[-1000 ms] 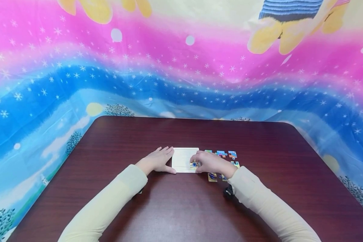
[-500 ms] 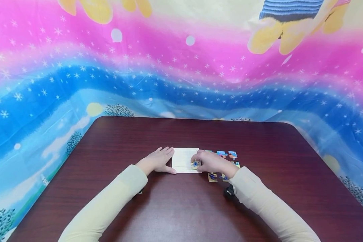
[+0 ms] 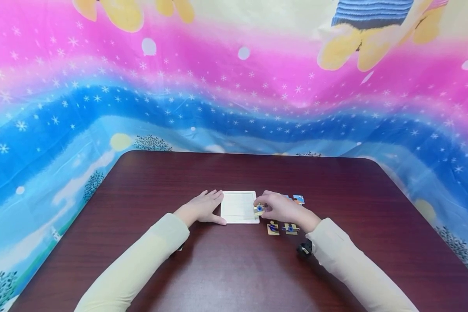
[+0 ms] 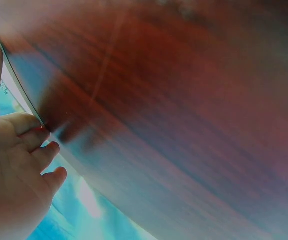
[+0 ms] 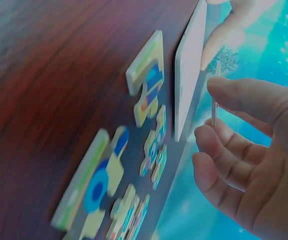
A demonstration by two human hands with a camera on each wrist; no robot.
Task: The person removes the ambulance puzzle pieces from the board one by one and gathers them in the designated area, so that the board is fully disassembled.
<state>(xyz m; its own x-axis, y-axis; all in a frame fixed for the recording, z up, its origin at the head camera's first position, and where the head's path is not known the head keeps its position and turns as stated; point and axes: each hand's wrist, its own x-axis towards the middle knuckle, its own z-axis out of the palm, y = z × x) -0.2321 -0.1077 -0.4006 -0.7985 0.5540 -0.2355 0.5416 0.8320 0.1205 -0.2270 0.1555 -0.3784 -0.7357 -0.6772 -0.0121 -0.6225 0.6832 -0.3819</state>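
Observation:
A small white puzzle tray point(image 3: 237, 207) with a raised border lies on the table. My left hand point(image 3: 202, 209) rests at its left edge, thumb and fingers spread along that side; the left wrist view shows the same hand point(image 4: 19, 170) from the palm side. With thumb and fingers, my right hand point(image 3: 286, 208) pinches a jigsaw piece point(image 3: 259, 209) with a blue round mark, over the tray's right edge. In the right wrist view this pinched piece point(image 5: 215, 102) shows edge-on, apart from the tray beneath.
Several loose jigsaw pieces lie right of the tray, including a yellow-and-blue piece point(image 3: 273, 228), one beside it point(image 3: 290, 229), and a blue-and-orange piece point(image 3: 298, 199) farther back. My right hand hides others. The dark wooden table point(image 3: 226, 268) ends at a colourful cloth backdrop point(image 3: 234, 99).
My right hand, still pinching the jigsaw piece, has moved right from over the tray's inside to its right edge. My left hand has stayed in place.

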